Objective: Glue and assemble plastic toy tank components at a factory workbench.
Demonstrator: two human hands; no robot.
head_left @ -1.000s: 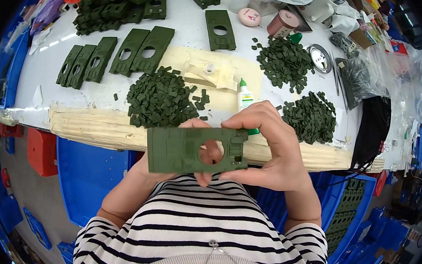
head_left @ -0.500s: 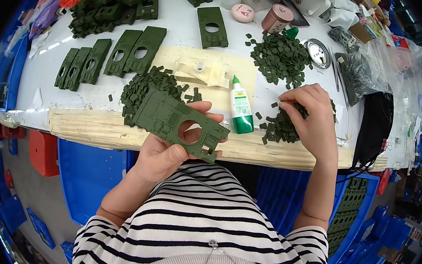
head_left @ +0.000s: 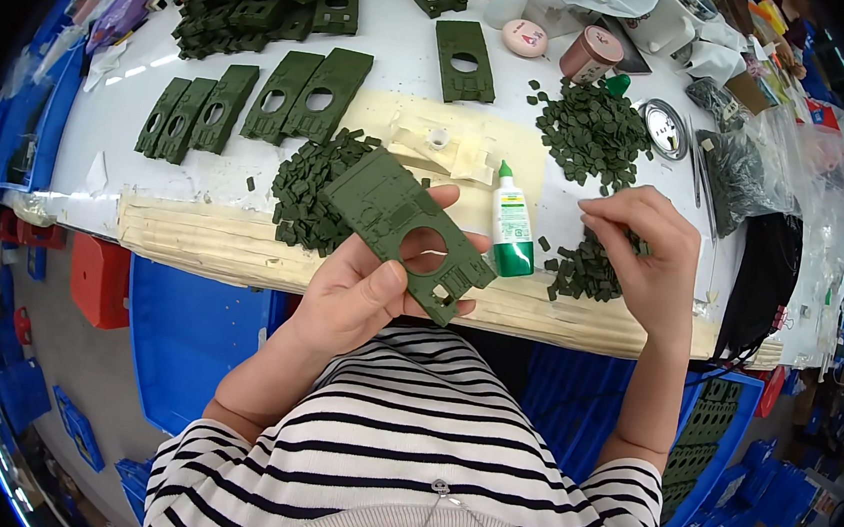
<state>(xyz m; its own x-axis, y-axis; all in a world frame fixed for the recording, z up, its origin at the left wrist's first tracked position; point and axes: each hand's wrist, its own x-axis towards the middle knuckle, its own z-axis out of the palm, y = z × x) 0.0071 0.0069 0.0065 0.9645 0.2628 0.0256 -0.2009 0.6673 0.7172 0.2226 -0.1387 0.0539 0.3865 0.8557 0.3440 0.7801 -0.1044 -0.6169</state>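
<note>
My left hand (head_left: 343,302) holds a dark green plastic model tank hull (head_left: 379,200), tilted, with a large round hole and a small square opening. The thumb lies on its face and the fingers reach beneath it. My right hand (head_left: 659,249) is pinched, thumb against forefinger, above a small pile of dark green pieces (head_left: 585,276). Whatever sits between the fingertips is too small to make out. Between the hands a glue bottle (head_left: 514,226) with green tip lies on the table. Behind the hull is another heap of small green pieces (head_left: 313,194).
Several similar hulls (head_left: 326,100) lie in a row at the left, below a stack of more (head_left: 254,8). A larger heap of green pieces (head_left: 594,128) lies at the right, near a round metal lid (head_left: 664,129) and tweezers (head_left: 696,172). A cream-coloured holder (head_left: 442,145) sits mid-table.
The whole view has shifted, so the table things appear farther right. The hull in my left hand is tilted more steeply. A tiny dark piece seen by my right fingertips no longer shows.
</note>
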